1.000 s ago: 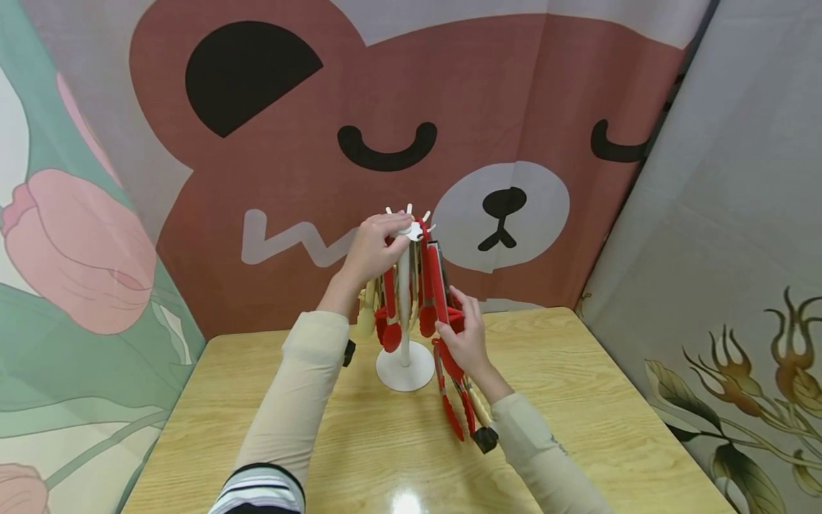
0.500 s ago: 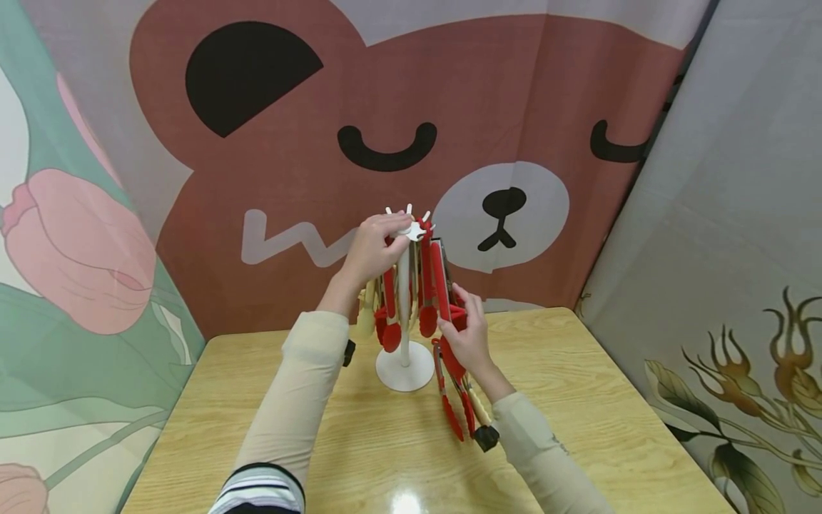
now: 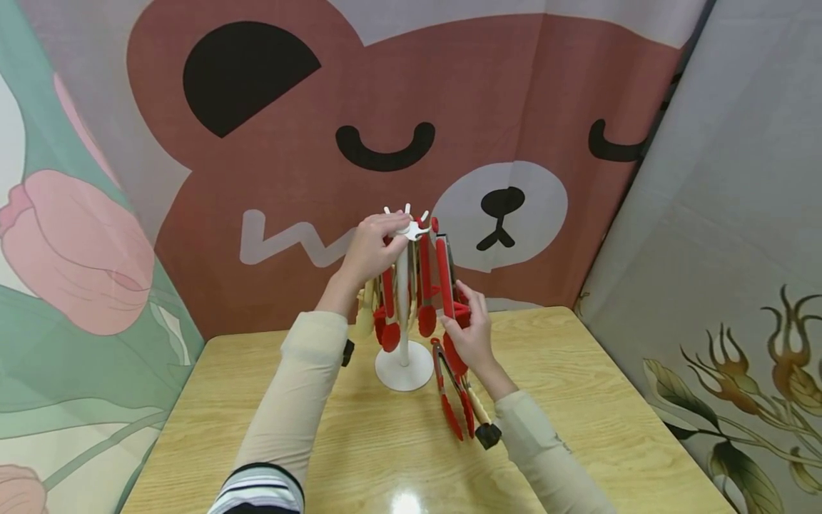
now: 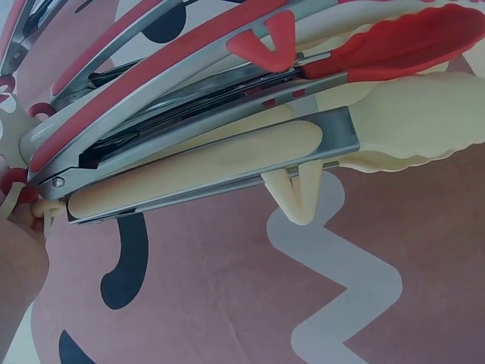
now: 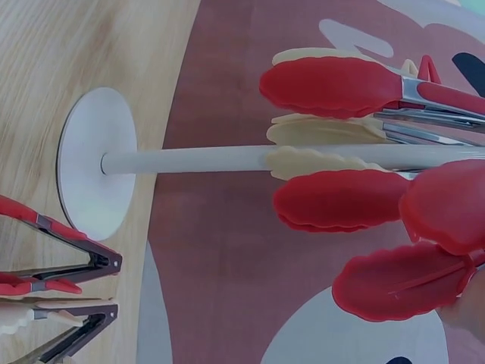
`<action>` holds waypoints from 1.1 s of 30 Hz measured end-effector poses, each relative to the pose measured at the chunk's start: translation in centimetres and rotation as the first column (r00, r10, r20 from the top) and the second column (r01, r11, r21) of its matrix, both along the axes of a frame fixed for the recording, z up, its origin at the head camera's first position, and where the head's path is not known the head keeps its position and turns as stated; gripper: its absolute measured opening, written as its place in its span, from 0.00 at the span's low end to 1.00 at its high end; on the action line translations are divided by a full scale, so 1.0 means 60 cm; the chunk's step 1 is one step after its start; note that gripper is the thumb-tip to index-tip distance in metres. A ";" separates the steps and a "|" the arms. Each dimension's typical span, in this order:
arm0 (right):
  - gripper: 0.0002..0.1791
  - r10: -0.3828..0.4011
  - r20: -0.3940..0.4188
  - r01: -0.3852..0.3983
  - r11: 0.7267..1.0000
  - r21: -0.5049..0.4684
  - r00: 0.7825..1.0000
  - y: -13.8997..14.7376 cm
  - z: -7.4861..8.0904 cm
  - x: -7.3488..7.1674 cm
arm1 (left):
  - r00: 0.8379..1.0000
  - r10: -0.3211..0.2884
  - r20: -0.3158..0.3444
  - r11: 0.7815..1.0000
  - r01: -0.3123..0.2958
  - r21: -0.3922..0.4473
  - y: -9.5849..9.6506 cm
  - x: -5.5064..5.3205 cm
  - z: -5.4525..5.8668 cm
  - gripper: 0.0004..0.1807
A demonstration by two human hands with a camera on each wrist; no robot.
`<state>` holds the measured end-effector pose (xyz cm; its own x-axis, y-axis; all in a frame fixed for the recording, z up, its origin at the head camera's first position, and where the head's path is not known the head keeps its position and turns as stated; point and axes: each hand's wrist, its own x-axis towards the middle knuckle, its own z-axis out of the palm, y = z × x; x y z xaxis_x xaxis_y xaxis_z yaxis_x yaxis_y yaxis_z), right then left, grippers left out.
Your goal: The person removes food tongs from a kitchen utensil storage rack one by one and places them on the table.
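Observation:
My left hand (image 3: 372, 246) grips the top of a white stand (image 3: 404, 285), with its fingers over the hub near the hooks. Red tongs (image 3: 444, 271) are in my right hand (image 3: 472, 335), held upright just right of the stand, heads down. Their red hanging loop shows beside the hook tips, slightly apart from them. In the right wrist view their two scalloped heads (image 5: 402, 280) show near my fingers. Cream tongs (image 4: 204, 167) and other red tongs (image 4: 151, 83) hang from the hooks. My left fingertips are mostly hidden in the left wrist view.
Another pair of red tongs (image 3: 447, 410) lies spread on the wooden table (image 3: 257, 414), with cream tongs (image 5: 76, 322) beside it, partly under my right forearm. The stand's round white base (image 5: 95, 163) rests on the table. A bear-printed curtain (image 3: 282, 171) hangs close behind.
My right hand has shifted slightly right with the red tongs, and their loop now shows to the right of the hooks. The left hand keeps its place on the stand.

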<state>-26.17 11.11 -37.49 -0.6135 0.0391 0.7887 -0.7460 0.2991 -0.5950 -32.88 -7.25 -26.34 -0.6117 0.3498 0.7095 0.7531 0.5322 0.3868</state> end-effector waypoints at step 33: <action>0.31 -0.072 0.092 0.070 0.997 0.024 0.993 0.058 -0.057 -0.003 | 1.000 -0.003 -0.029 1.000 0.003 -0.005 0.001 -0.006 0.000 0.18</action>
